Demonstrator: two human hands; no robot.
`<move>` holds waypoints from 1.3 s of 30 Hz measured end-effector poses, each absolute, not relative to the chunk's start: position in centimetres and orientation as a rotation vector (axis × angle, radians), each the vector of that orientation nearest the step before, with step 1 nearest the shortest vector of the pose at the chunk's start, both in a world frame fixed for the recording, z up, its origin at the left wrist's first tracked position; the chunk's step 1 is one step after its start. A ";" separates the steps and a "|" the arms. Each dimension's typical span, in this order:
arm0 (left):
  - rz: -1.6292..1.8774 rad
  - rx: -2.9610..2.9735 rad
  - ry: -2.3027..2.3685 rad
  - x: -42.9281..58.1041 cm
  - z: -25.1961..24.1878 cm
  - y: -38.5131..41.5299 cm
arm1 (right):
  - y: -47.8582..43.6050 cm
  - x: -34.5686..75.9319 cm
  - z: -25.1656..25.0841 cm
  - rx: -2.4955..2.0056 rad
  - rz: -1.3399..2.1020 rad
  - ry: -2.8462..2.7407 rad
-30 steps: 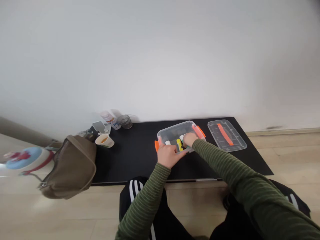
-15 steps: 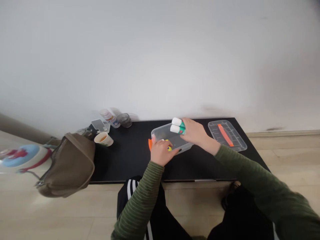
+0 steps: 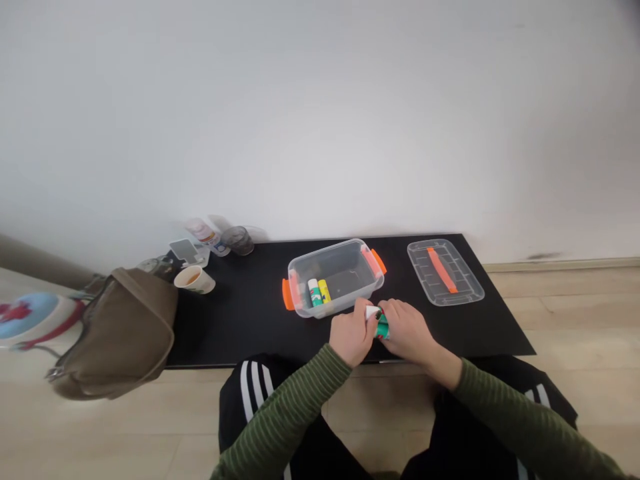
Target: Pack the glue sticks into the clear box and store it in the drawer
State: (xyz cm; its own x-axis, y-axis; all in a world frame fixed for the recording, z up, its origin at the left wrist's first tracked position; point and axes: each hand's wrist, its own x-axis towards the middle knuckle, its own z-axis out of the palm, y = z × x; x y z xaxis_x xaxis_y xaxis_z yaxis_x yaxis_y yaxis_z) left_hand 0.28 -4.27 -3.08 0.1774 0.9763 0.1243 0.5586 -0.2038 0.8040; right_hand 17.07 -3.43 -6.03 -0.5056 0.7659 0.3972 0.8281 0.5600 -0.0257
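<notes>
Glue sticks point(image 3: 381, 325) now outside the box point(image 3: 345, 267)

Two hands point(image 3: 353, 337) point(image 3: 407, 330), one stick point(image 3: 382, 328) between them, two sticks point(image 3: 315, 293) point(image 3: 324, 291) in one box point(image 3: 350, 267), one lid point(image 3: 445, 272), one cup point(image 3: 194, 280)

No words or numbers can be read anywhere here. The green and white tube point(image 3: 381, 325) held by the left hand point(image 3: 351, 337) and the right hand point(image 3: 407, 330) has a label, but it is too small and blurry to read. The green tube point(image 3: 315, 293) and the yellow tube point(image 3: 324, 291) in the clear box point(image 3: 350, 257) have labels too, just as blurry. The bottle point(image 3: 205, 233) at the back of the tabletop has a red and white label. Its letters cannot be made out.
</notes>
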 end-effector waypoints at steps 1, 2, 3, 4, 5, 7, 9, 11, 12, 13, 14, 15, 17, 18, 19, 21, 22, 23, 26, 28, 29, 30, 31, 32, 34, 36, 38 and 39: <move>0.883 1.832 1.452 0.2 -3.0 -4.2 | -3.4 17.4 -6.2 -1.312 -0.262 -2.429; 0.903 1.802 1.462 0.0 -2.9 -4.2 | -3.4 17.8 -6.3 -1.335 -0.280 -2.427; 0.943 1.757 1.468 -0.3 -2.9 -4.1 | -3.3 18.4 -6.4 -1.375 -0.285 -2.423; 0.999 1.702 1.475 -0.6 -2.8 -4.1 | -3.1 19.1 -6.5 -1.438 -0.266 -2.414; 1.055 1.654 1.479 -0.9 -2.8 -4.0 | -2.9 20.0 -6.6 -1.526 -0.221 -2.393; 1.049 1.680 1.485 -1.2 -3.3 -3.8 | -2.2 21.7 -6.9 -1.769 -0.040 -2.308; 0.790 1.916 1.507 -0.5 -4.3 -3.2 | -1.5 23.0 -7.4 -2.024 0.223 -2.180; 0.370 2.221 1.518 0.9 -6.0 -2.3 | -0.9 23.4 -7.9 -2.204 0.448 -2.064; 0.197 2.343 1.507 1.8 -6.9 -1.8 | -0.7 23.3 -8.2 -2.259 0.521 -2.026; 0.076 2.438 1.494 2.6 -7.8 -1.3 | -0.5 23.0 -8.4 -2.292 0.565 -2.002; -0.004 2.504 1.495 3.4 -8.6 -0.7 | -0.4 22.5 -8.5 -2.310 0.586 -1.986; -0.058 2.553 1.497 4.0 -9.4 -0.2 | -0.3 22.1 -8.7 -2.319 0.592 -1.976; -0.085 2.620 1.505 4.6 -10.5 0.7 | 0.0 21.3 -8.9 -2.328 0.577 -1.960; -0.070 2.641 1.512 4.7 -10.9 1.0 | 0.2 21.1 -9.0 -2.332 0.555 -1.955; -0.040 2.651 1.523 4.7 -11.1 1.1 | 0.4 20.9 -9.1 -2.336 0.520 -1.950; 0.040 2.641 1.559 4.7 -11.5 1.3 | 0.8 20.9 -9.3 -2.331 0.429 -1.957; 0.083 2.627 1.577 4.6 -11.6 1.2 | 0.9 20.9 -9.4 -2.314 0.375 -1.976; 0.128 2.614 1.588 4.6 -11.8 1.2 | 1.0 21.0 -9.4 -2.292 0.319 -2.001; 0.272 2.592 1.574 4.5 -12.2 1.0 | 0.9 21.2 -9.3 -2.211 0.120 -2.077; 0.361 2.579 1.536 4.3 -12.5 1.0 | 0.5 21.4 -9.1 -2.147 0.003 -2.119; 0.401 2.573 1.514 4.2 -12.6 1.0 | 0.3 21.5 -9.0 -2.113 -0.029 -2.138; 0.438 2.568 1.490 4.1 -12.6 1.0 | 0.0 21.6 -9.0 -2.083 -0.035 -2.154; 0.473 2.563 1.467 4.1 -12.6 1.0 | -0.3 21.6 -9.0 -2.065 -0.019 -2.162; 0.507 2.559 1.445 4.1 -12.6 0.9 | -0.5 21.7 -9.0 -2.060 0.011 -2.163; 0.573 2.556 1.399 4.1 -12.1 0.7 | -0.7 21.9 -9.1 -2.055 0.086 -2.161; 0.651 2.568 1.338 4.0 -11.2 0.3 | -0.7 22.2 -9.3 -2.041 0.145 -2.150; 0.778 2.594 1.279 3.5 -9.8 -0.2 | -0.5 22.4 -9.3 -2.026 0.180 -2.126; 0.864 2.604 1.263 3.0 -9.0 -0.4 | -0.5 22.5 -9.2 -2.026 0.193 -2.110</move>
State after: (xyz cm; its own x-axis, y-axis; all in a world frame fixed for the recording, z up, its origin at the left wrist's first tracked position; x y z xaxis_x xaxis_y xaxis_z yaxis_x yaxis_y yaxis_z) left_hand 3.03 -0.42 -9.03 0.4884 0.7531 0.4408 0.6840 -0.6441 0.3425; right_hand 22.47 -0.47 -9.19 -0.0331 0.9976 0.0601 0.9701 0.0466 -0.2383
